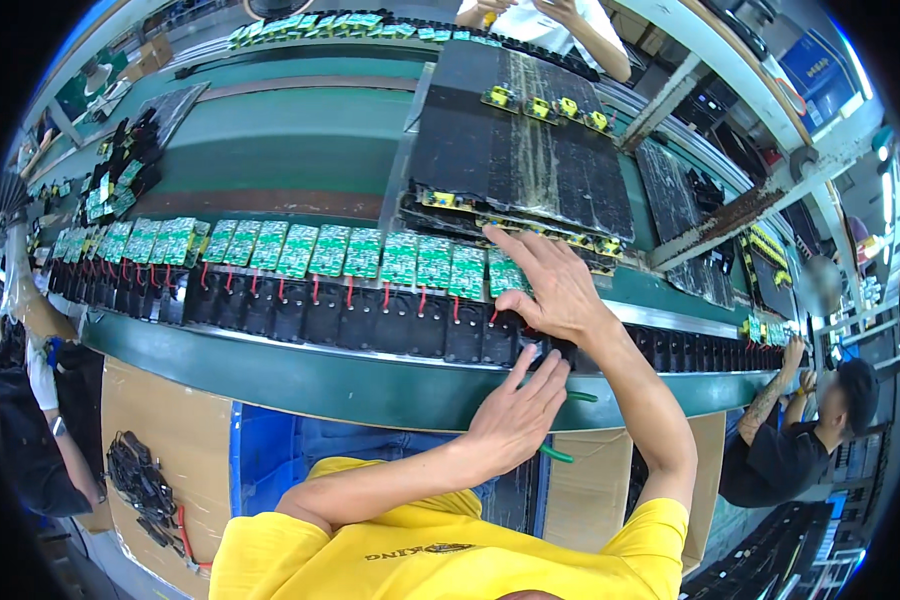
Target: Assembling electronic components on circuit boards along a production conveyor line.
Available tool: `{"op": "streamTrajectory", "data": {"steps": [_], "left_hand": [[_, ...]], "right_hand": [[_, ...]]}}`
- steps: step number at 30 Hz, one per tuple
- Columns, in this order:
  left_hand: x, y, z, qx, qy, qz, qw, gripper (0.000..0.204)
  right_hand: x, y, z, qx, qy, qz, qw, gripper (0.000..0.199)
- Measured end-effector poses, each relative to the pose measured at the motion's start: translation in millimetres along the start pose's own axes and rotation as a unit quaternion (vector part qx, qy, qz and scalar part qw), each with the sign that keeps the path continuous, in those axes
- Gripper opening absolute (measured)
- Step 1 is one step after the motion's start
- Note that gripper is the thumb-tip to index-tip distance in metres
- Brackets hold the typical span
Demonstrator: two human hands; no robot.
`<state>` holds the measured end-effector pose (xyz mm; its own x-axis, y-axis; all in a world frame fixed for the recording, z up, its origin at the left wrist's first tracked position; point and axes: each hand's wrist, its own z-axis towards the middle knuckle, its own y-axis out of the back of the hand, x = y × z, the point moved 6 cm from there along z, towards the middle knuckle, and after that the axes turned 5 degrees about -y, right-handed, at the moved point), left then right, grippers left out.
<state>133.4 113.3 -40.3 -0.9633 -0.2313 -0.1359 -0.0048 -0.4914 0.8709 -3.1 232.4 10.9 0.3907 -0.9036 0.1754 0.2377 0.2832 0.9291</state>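
Worktop (360, 385) runs across the mid-frame. Green circuit board (507, 275) sits right of centre, at the right end of the visible row of boards (350, 252); long axis roughly up and down the frame. Right hand (552, 285) is the nearer: it comes over the board from the right, index finger by the upper end, thumb by the lower. Thumb and finger stand apart; cannot tell whether they grip. Left hand (515, 412) lies lower in the frame, fingers extended, thumb apart, tips near the black cases (498, 345). Hands close together, right above left. Red wire (494, 316) hangs between board and cases.
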Motion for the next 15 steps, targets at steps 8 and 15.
{"op": "streamTrajectory", "data": {"steps": [8, 15], "left_hand": [[2, -27, -9, -0.111, -0.005, -0.082, 0.99, 0.042], [7, -4, -20, -0.177, 0.028, -0.236, 0.955, 0.034]], "right_hand": [[21, -7, 10, 0.036, -0.003, -0.01, 0.999, 0.084], [27, -7, 13, 0.021, 0.001, 0.035, 0.999, 0.072]]}}
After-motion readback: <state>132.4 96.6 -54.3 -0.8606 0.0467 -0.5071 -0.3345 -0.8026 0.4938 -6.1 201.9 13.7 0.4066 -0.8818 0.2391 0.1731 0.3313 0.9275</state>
